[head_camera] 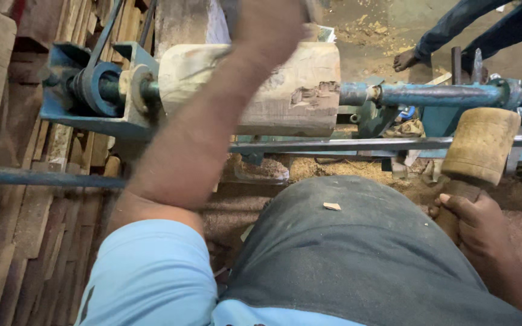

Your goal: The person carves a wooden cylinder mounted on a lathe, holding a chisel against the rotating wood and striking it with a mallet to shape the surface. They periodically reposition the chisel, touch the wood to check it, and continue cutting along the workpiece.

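- Gripping a wooden mallet (480, 145) by its handle, the right hand (475, 224) wraps tight; its head looks heavy, solid.
- Left hand (270, 24) reaches over the log (285, 90) on the lathe (430, 95); fingers unseen.

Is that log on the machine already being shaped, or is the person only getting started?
Done: the wood log sits mounted between the blue lathe ends, above the metal rail. In hand: the right hand holds a wooden mallet in a closed grip, while the left arm reaches over the log, its hand out of view. Left: the log's surface looks rough and chipped, not smooth or round, so shaping seems barely begun.
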Demonstrator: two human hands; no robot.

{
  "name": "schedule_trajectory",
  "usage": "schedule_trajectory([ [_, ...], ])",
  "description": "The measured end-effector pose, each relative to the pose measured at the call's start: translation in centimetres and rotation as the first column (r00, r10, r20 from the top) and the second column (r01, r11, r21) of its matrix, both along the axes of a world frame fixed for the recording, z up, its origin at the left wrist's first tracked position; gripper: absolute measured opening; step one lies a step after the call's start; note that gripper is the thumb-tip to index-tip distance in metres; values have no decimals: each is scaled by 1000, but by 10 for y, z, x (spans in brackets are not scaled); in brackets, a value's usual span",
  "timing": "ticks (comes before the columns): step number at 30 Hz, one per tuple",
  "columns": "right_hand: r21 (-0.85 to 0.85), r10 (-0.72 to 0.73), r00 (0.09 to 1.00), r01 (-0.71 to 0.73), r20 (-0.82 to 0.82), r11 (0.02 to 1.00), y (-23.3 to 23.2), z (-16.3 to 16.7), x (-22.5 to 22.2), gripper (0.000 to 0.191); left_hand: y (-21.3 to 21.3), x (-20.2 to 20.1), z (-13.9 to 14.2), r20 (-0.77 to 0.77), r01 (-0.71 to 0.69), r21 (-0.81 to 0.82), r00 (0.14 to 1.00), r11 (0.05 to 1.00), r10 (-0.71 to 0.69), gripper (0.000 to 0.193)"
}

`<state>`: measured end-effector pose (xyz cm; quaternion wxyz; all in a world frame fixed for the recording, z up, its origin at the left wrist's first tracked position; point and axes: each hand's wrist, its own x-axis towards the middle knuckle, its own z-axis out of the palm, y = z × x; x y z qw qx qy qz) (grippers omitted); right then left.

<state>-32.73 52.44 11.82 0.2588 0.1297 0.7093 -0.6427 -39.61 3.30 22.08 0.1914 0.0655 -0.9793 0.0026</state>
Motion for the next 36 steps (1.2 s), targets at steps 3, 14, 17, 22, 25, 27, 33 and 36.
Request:
schedule_trajectory([
  [3,44,-32,999,33,-24,998,20,-9,-7,27,97,-10,2,-338,319,209,911,924,-238,7],
  [14,-82,55,993,-63,-100,995,58,-8,-25,37,293,-34,-36,-500,591,324,770,739,-397,6],
  [17,-78,43,995,-50,-92,996,55,-2,-27,41,295,-47,-48,-446,517,300,819,802,-361,5],
  [22,54,65,996,-69,61,996,62,2,-43,26,299,-57,-60,-411,452,273,853,849,-322,8],
  [25,197,122,993,-119,-5,973,67,-7,-56,20,299,-61,-63,-412,403,262,868,877,-276,10],
  [27,-44,54,998,-54,-15,998,70,-17,-66,23,298,-66,-67,-379,374,253,887,892,-264,8],
  [33,-34,125,981,-132,-146,991,77,-35,-90,17,300,-82,-79,-357,314,248,909,916,-215,7],
  [36,-154,162,960,-200,-228,968,72,-33,-99,26,302,-89,-82,-383,247,193,910,950,-159,6],
])
